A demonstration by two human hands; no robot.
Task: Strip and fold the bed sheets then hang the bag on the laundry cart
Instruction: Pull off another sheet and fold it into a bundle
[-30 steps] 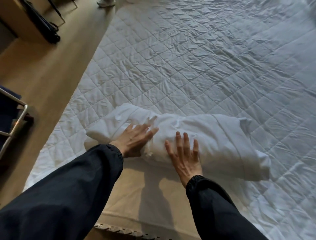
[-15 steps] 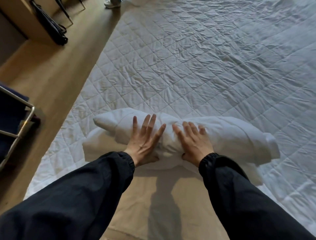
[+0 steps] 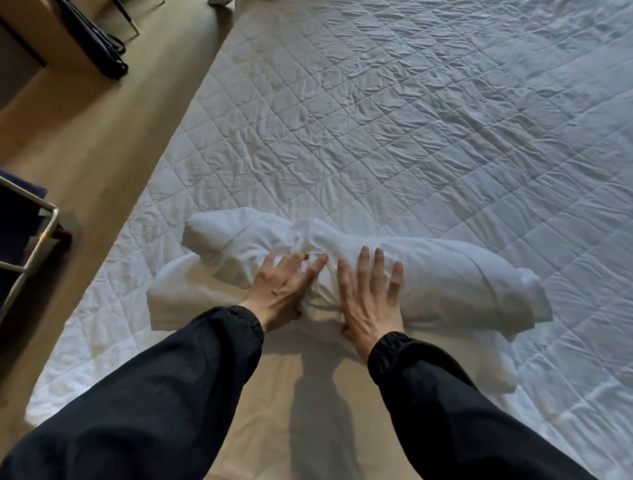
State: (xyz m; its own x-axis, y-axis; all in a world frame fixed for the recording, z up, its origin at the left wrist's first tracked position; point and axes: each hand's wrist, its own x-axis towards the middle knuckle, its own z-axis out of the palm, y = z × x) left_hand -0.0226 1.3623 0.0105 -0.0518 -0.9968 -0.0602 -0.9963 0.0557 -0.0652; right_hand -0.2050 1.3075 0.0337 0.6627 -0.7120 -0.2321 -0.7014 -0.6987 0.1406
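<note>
A white bed sheet rolled into a long bundle (image 3: 445,274) lies across the near part of the bed. My left hand (image 3: 279,287) presses on the bundle's middle with straight, spread fingers. Right beside it, my right hand (image 3: 371,298) lies flat on the roll, fingers straight and pointing away from me. Under and beyond the bundle is the white quilted mattress pad (image 3: 411,120). A flat stretch of pale sheet (image 3: 308,394) runs from the roll back toward me between my black sleeves.
The metal frame of a laundry cart with dark blue fabric (image 3: 30,233) stands on the wooden floor (image 3: 102,137) at the left. A dark bag or straps (image 3: 99,51) lean against wooden furniture at the top left. A shoe (image 3: 222,1) shows at the top edge.
The roll has moved a little further from me across the bed. My right hand's fingers, curled half a second ago, now lie straight on it. My left hand shifted slightly right.
</note>
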